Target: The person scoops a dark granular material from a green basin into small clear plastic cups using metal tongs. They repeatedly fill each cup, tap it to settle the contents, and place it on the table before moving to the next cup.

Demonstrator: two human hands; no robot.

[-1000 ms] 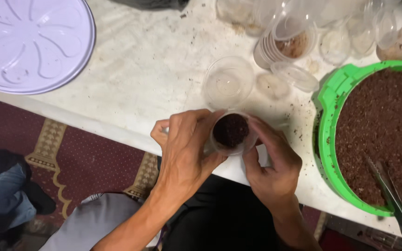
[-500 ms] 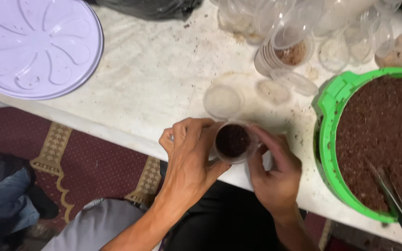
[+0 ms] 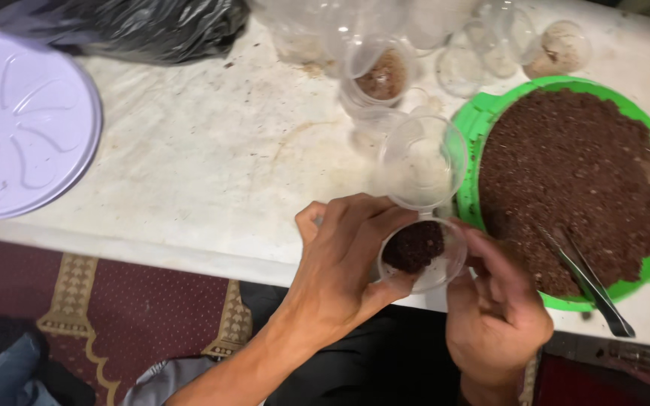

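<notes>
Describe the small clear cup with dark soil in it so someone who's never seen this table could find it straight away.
Start at the big green basin of brown soil on the right of the white table. At its near-left edge, both hands, left hand and right hand, hold a small clear cup, tilted. Unlike the empty cup just behind it, it holds a dark clump of soil.

I'm at a white, stained stone-like tabletop (image 3: 189, 150) speckled with dark crumbs, its pale front edge running across below me. Under it lies a dark red patterned carpet (image 3: 129, 316) with a beige ornamental border (image 3: 77, 289). The light is soft and even, a little warm, and leaves only faint shadows on the table.
</notes>
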